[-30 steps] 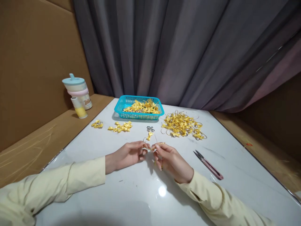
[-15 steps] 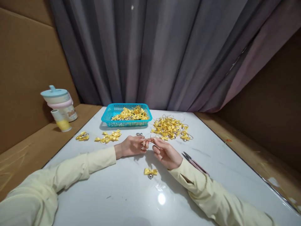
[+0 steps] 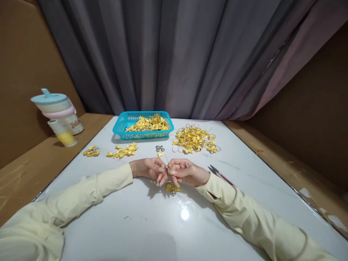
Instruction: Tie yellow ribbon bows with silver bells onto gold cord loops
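My left hand (image 3: pixel 152 169) and my right hand (image 3: pixel 189 172) meet over the middle of the table, fingertips pinched. Between them runs a thin gold cord (image 3: pixel 166 158), its end sticking up past the fingers. Just below the fingertips, a yellow ribbon bow (image 3: pixel 171 188) with a silver heart-shaped bead (image 3: pixel 173 193) shows, partly covered by my right fingers. Whether the cord joins this bow cannot be made out. Beyond my hands lie several silver beads (image 3: pixel 160 148) and a single yellow bow (image 3: pixel 160 154). Thread snips (image 3: pixel 220 174) rest beside my right wrist.
A blue plastic basket (image 3: pixel 116 129) holding yellow bows stands at the back. Right of it lies a pile of corded bows (image 3: pixel 191 139). Loose bows (image 3: pixel 123 150) and a small bundle (image 3: pixel 91 151) lie left. A lidded cup (image 3: pixel 58 108) and a thread spool (image 3: pixel 63 134) stand far left.
My hands have come lower and nearer to me, now over the bow in front, and the fingers have curled closer together around the cord. The view has shifted slightly.
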Demonstrator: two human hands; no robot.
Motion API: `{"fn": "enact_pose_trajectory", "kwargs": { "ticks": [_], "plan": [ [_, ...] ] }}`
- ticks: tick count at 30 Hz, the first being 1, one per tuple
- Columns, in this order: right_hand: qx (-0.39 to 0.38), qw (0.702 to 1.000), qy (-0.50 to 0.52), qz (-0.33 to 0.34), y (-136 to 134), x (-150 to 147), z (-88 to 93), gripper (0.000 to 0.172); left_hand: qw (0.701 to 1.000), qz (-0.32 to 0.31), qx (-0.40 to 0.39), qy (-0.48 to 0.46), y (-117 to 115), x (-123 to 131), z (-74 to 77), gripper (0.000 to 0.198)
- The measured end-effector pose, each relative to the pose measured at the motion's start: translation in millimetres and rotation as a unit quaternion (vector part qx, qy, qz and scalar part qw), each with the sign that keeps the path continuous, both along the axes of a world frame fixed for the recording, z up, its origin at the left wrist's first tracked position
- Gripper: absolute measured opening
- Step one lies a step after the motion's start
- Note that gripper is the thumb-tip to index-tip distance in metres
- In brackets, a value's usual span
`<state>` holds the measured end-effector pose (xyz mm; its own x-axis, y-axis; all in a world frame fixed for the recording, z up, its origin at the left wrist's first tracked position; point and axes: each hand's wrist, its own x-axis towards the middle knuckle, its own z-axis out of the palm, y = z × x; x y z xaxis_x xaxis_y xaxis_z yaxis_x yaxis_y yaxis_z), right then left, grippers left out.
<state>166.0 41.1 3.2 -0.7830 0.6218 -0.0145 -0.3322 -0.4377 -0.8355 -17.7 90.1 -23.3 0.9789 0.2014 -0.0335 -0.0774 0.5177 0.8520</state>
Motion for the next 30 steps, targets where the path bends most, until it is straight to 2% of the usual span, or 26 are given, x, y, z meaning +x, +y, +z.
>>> {"fn": "enact_pose_trajectory", "kwargs": {
  "ticks": [8, 17, 24, 30],
  "plan": [
    [-0.015, 1.000, 0.005, 0.021, 0, 1, -5.7, 0.024, 0.999, -0.024, 0.026, -0.006, 0, 1, 1.6, 0.027],
    [-0.003, 0.999, 0.007, 0.042, 2, 4, -5.6, 0.019, 0.998, -0.040, 0.048, -0.001, 0, 0, 4.6, 0.028],
    [-0.012, 0.998, -0.009, 0.062, 3, 4, -4.6, 0.022, 0.994, -0.063, 0.078, 0.036, -6, 2, 12.5, 0.021],
    [-0.004, 0.995, -0.015, 0.098, 4, 5, -3.1, 0.019, 0.986, -0.080, 0.130, 0.071, -8, 1, 17.8, 0.025]
  ]
}}
